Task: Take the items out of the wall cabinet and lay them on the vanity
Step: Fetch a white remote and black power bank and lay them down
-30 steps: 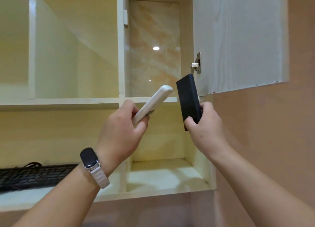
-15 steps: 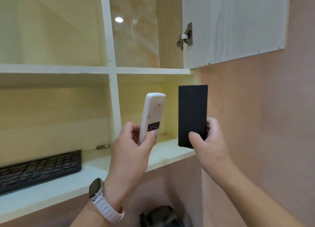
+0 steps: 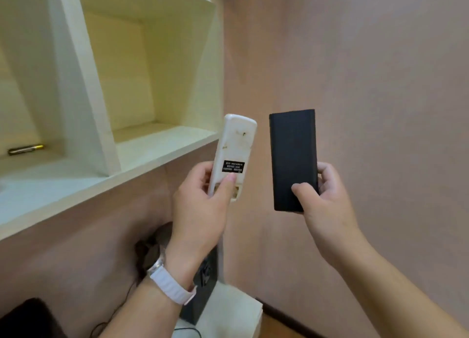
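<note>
Grip check: our left hand (image 3: 200,210) clamps the white remote (image 3: 234,147) by its lower end, our right hand (image 3: 327,203) pinches the black block (image 3: 291,154) low; both upright, just outside the cabinet (image 3: 162,144). Risk, we judge: bottom-end holds let either tip and drop on the way down

Pink wall (image 3: 368,83), white watch strap (image 3: 172,285), black box (image 3: 205,278) below, dark object (image 3: 25,320) at lower left.
</note>
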The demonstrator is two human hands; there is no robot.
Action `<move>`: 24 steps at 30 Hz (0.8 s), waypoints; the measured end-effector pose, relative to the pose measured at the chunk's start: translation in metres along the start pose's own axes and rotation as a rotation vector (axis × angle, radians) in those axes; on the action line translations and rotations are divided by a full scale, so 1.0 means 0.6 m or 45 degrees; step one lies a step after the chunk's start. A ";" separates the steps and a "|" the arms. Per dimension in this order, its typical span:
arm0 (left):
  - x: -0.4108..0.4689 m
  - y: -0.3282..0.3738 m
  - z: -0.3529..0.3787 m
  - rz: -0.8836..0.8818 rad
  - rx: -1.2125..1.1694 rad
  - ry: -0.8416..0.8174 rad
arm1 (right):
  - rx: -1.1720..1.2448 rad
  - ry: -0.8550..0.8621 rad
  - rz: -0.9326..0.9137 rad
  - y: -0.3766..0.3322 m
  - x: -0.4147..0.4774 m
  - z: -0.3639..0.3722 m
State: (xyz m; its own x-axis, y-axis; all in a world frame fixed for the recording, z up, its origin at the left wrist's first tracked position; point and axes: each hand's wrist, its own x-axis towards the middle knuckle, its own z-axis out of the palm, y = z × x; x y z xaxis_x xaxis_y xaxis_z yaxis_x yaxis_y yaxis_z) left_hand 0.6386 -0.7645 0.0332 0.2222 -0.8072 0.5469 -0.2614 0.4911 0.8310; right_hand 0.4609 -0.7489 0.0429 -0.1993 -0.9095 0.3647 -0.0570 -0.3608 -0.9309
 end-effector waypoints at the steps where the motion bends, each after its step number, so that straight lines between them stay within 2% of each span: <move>1: -0.011 0.000 0.018 -0.031 -0.050 -0.047 | -0.010 0.047 0.026 0.003 -0.013 -0.022; 12: -0.204 0.090 0.263 -0.217 -0.438 -0.584 | -0.075 0.504 0.158 -0.012 -0.172 -0.320; 18: -0.394 0.206 0.445 -0.365 -0.571 -0.897 | -0.123 0.805 0.176 -0.045 -0.332 -0.563; 24: -0.589 0.321 0.571 -0.413 -0.655 -1.208 | -0.118 1.126 0.159 -0.085 -0.513 -0.765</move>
State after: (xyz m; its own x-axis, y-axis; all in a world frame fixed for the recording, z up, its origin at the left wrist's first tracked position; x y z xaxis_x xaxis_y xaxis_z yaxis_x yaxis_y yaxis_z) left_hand 0.1881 -0.4968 -0.0348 -0.6523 -0.7361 0.1805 0.1455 0.1121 0.9830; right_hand 0.0761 -0.3559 -0.0311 -0.8879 -0.4358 0.1475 -0.0554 -0.2171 -0.9746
